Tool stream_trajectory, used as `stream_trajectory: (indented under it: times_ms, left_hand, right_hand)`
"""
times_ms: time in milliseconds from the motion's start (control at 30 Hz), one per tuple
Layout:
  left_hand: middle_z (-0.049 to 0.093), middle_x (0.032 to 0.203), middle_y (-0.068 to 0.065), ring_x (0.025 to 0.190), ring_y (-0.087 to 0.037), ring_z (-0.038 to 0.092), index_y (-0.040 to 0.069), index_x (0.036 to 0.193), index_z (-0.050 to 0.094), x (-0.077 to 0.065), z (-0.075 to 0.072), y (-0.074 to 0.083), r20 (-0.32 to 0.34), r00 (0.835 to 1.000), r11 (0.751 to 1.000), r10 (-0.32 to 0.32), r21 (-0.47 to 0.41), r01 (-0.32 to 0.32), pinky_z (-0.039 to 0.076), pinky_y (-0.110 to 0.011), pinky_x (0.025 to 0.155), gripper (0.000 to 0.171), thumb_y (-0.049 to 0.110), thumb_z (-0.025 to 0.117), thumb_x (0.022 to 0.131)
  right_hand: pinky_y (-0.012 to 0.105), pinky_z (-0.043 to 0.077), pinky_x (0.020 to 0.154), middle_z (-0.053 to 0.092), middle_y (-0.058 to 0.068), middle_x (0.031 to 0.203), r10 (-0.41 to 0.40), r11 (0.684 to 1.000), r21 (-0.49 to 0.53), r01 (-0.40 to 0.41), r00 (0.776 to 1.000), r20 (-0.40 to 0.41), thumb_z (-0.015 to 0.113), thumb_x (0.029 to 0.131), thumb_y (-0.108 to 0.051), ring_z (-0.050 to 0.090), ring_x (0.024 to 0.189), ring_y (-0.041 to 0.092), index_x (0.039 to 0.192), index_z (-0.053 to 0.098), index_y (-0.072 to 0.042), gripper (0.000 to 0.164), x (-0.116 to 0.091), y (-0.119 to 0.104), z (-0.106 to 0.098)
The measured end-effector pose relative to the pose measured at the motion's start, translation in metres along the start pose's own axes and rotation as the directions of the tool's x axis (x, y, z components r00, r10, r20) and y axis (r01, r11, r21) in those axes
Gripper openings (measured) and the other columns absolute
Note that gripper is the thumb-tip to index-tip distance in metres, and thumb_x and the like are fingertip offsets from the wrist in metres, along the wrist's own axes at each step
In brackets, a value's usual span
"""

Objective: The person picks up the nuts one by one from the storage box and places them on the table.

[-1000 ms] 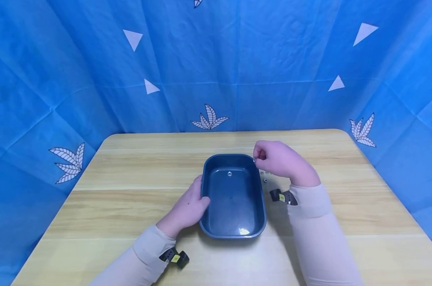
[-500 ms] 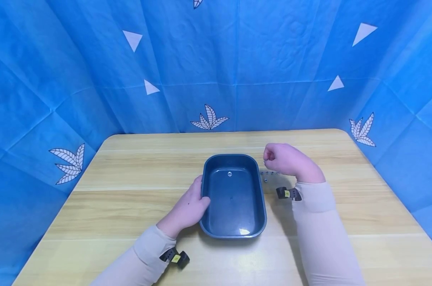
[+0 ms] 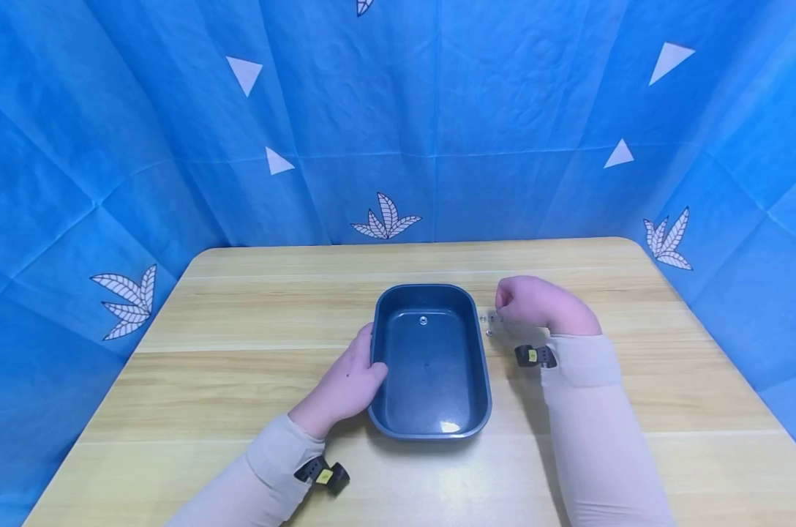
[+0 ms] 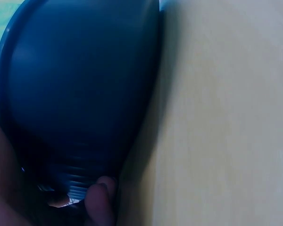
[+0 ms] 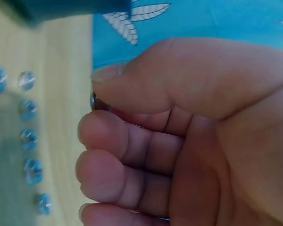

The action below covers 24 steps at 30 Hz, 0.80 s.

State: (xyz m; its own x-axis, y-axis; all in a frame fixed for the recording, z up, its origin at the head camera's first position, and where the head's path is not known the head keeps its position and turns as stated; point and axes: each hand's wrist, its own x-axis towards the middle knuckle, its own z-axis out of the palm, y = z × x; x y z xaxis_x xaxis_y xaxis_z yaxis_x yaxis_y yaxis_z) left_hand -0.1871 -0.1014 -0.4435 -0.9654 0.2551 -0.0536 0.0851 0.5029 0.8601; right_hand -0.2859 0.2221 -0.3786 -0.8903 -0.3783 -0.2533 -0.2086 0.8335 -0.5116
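My left hand (image 3: 345,380) grips the left wall of a dark blue rectangular tray (image 3: 431,438), thumb over the rim and the other fingers outside; the left wrist view shows fingertips (image 4: 99,202) against its ribbed outer wall. One small silver nut (image 3: 423,320) lies inside, toward the far end. To the right of the tray is my right hand (image 3: 536,301), low over the table. Between its thumb and index finger it pinches a small shiny nut (image 5: 93,100), mostly covered by the fingers. Several more nuts (image 5: 29,139) lie on the table beside that hand, most in a row.
The pale wooden table (image 3: 240,322) extends on both sides of the tray. Behind it hangs a blue patterned curtain (image 3: 516,110). The tray's raised rim stands between my two hands.
From beside the tray's far right rim, my right hand has moved right and lower toward the row of nuts, still pinching one. My left hand and the tray have stayed put.
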Motion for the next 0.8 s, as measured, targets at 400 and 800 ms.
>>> stream_trajectory:
  times_ms: [400, 800]
  left_hand:
    - [0.037, 0.158, -0.006, 0.14, -0.029, 0.042, 0.014, 0.161, 0.019, 0.0, -0.001, 0.0, -0.006, 1.0, 1.0, -0.027, 0.01, 0.027, 0.04, -0.058, 0.107, 0.071, 0.009, 0.047, 0.096]
    - [0.037, 0.158, -0.006, 0.141, -0.028, 0.041, 0.014, 0.161, 0.02, 0.001, 0.0, 0.0, 0.004, 1.0, 1.0, -0.023, -0.002, 0.023, 0.04, -0.059, 0.107, 0.07, 0.009, 0.046, 0.096]
  right_hand:
    - [0.036, 0.047, 0.068, 0.059, 0.004, 0.082, 0.032, 0.999, 0.012, -0.033, 0.996, 0.088, 0.061, 0.081, -0.006, 0.054, 0.079, 0.023, 0.085, 0.061, -0.011, 0.006, 0.011, 0.016, 0.018]
    - [0.033, 0.042, 0.063, 0.054, 0.004, 0.075, 0.061, 0.998, -0.001, -0.061, 0.993, 0.099, 0.056, 0.079, 0.001, 0.051, 0.071, 0.021, 0.081, 0.059, -0.01, 0.012, 0.01, 0.015, 0.021]
